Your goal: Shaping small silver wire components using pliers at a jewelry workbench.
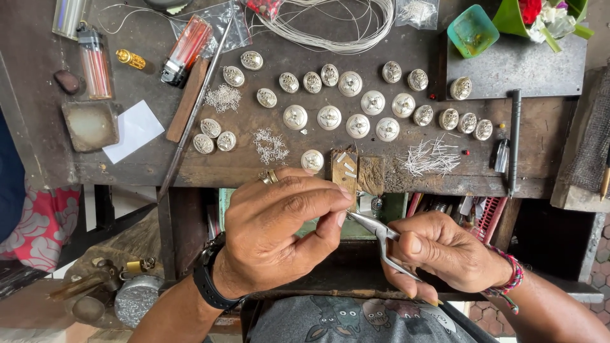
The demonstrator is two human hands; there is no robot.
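Note:
My left hand [279, 228] is pinched shut in front of the bench edge, thumb against forefinger; whatever tiny piece it holds is hidden by the fingertips. It wears gold rings and a black watch. My right hand [445, 251] grips a pair of small metal pliers [380, 234] whose jaws point left and meet my left fingertips. Just above them a wooden bench peg [345, 170] carries a few short silver wire bits. Several round domed silver pieces [328, 117] lie in rows across the dark wooden workbench [159, 165].
Piles of cut silver wire bits [432, 157] and tiny silver links [271, 146] lie on the bench. Lighters [95, 63], a wire coil [337, 25], a white paper [135, 130], a black pen [515, 140] and a teal cup [472, 30] sit around.

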